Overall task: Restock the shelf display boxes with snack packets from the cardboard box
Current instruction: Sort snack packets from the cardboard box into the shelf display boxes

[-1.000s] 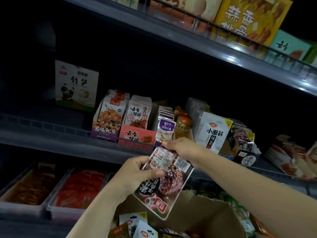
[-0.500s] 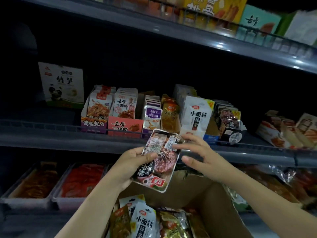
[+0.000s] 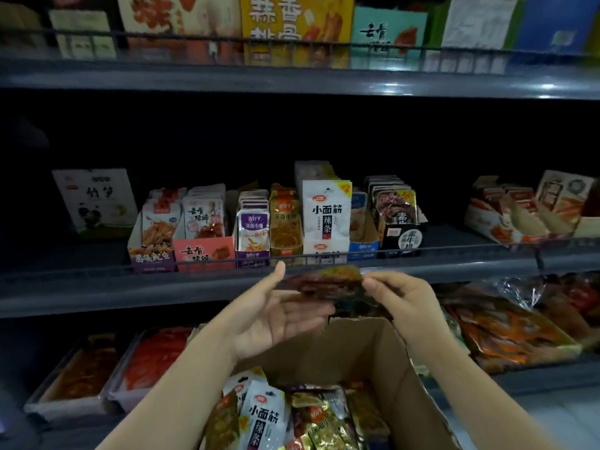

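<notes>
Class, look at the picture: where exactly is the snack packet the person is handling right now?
In the head view, the snack packet is at centre, held between the left hand and right hand, above the cardboard box and just before the middle shelf's rail.

Dark grey metal shelving unit is filling the view, three tiers showing. Recess behind the middle tier is sitting in near-black shadow. Overhead light is glinting off the upper shelf edge at right. Thin wire rail is running along the middle shelf front; a similar rail is fronting the top tier. Pale surface is showing at lower right, too blurred to identify.
</notes>
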